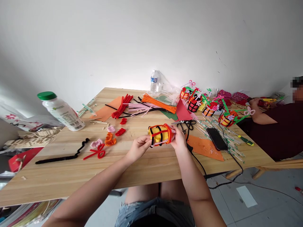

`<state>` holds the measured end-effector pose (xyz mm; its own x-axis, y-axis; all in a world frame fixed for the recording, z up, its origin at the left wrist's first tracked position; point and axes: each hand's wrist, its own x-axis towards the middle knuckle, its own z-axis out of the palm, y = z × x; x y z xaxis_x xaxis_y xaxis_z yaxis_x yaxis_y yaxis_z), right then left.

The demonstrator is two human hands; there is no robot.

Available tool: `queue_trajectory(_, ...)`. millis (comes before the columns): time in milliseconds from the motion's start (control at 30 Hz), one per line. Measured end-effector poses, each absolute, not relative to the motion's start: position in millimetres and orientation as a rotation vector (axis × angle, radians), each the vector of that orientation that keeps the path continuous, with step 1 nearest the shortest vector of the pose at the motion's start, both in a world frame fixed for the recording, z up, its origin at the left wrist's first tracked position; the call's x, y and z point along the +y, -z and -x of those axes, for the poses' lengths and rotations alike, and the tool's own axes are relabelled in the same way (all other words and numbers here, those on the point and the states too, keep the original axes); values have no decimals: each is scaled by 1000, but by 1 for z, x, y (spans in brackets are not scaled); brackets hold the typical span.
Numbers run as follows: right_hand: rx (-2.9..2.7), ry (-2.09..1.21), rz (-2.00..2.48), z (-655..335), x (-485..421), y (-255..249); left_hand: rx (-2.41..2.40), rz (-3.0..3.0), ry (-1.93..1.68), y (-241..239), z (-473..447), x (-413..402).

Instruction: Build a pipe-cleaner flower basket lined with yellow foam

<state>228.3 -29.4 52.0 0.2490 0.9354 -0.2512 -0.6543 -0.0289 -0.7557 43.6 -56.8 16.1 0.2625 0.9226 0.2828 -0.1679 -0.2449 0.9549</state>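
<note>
Between my two hands, just above the wooden table, lies a small pipe-cleaner basket on its side, with yellow inside and black and orange-red strips around it. My left hand pinches its left end. The fingers of my right hand close round its right end, by the orange-red rim. To the left on the table are a red pipe-cleaner bow, a pink coil, an orange coil and a black pipe cleaner, partly crimped.
Bundles of red and orange pipe cleaners lie behind my hands. A white bottle with a green cap stands left. On the right are scissors, a phone, a screwdriver, several finished baskets and a seated person.
</note>
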Motion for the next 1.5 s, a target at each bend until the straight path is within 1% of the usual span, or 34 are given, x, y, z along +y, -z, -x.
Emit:
queue_trajectory(167, -372, -1351, 919, -228, -29, -50, 846, -1457, -1306, -22, -46, -63)
queue_trajectory(333, -342, -1351, 958, -228, -29, -51, 799, -1487, -1255, -21, -48, -68)
queue_trajectory(433, -486, -1434, 871, -229, -33, -59, 786, -1258, -1292, -21, -52, -63)
queue_trajectory(500, -619, -1434, 776, -229, -37, -65, 687, -1030, -1330, -24, -54, -56)
queue_trajectory(633, -922, -1278, 679, -225, -48, -73, 493, -648, -1260, -36, -51, -44)
queue_trajectory(833, -1292, -1005, 773, -221, -55, -67, 542, -347, -1123, -44, -44, -41)
queue_trajectory(1233, -1619, -691, 714, -216, -56, -54, 491, -377, -1095, -37, -42, -43)
queue_trajectory(1500, -1689, -440, 758, -210, -56, -54, 468, -302, -1041, -37, -42, -43)
